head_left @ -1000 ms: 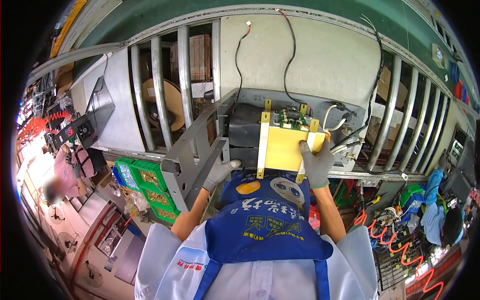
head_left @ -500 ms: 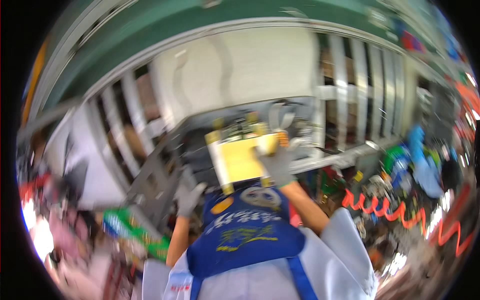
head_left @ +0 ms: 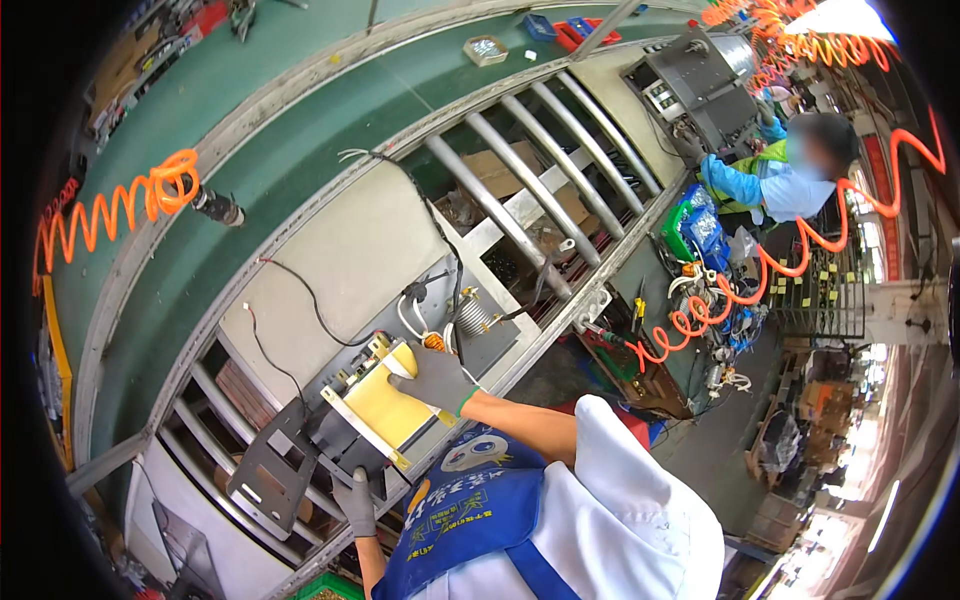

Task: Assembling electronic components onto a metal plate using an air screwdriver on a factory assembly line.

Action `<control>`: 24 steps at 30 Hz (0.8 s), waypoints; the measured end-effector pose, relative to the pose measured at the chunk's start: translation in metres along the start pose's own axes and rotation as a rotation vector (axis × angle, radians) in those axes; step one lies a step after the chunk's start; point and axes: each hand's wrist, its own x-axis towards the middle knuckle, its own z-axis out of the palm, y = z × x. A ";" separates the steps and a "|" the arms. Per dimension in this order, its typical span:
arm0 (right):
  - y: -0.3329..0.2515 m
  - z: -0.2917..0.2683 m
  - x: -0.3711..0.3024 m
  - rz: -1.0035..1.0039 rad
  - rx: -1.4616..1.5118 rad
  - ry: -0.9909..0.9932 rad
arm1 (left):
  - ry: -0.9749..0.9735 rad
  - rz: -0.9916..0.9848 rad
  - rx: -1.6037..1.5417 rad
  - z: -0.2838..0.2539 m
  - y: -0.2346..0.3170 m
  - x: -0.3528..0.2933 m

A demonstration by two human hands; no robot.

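Observation:
A yellow-faced electronic unit (head_left: pixel 385 400) with white side rails and components along its far edge lies tilted in a grey sheet-metal casing (head_left: pixel 340 440). My right hand (head_left: pixel 435 383), in a grey glove, grips the unit's right part, with the thumb over the yellow face. My gloved left hand (head_left: pixel 355 503) is closed at the casing's near left edge, its fingertips partly hidden. Beyond my right hand, a coil of metal spring-like tubing (head_left: pixel 474 315) and an orange-and-white wired part (head_left: pixel 432 340) sit on the casing's plate. A dark perforated flap (head_left: pixel 273 470) stands out on the left.
Casing and unit are on a roller conveyor (head_left: pixel 500 200) with a pale board (head_left: pixel 335 240). Orange coiled hoses (head_left: pixel 120 215) hang left and right. A co-worker (head_left: pixel 780 170) handles another casing (head_left: pixel 695 85) farther along. A parts bench (head_left: pixel 660 290) stands at right.
The view has swung to the right, bringing the co-worker and more conveyor in. My right hand stays on the yellow unit. My left hand has moved from beside the casing onto its edge.

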 end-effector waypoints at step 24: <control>0.018 0.018 -0.021 -0.085 -0.034 0.066 | -0.056 0.156 0.061 -0.006 -0.014 -0.010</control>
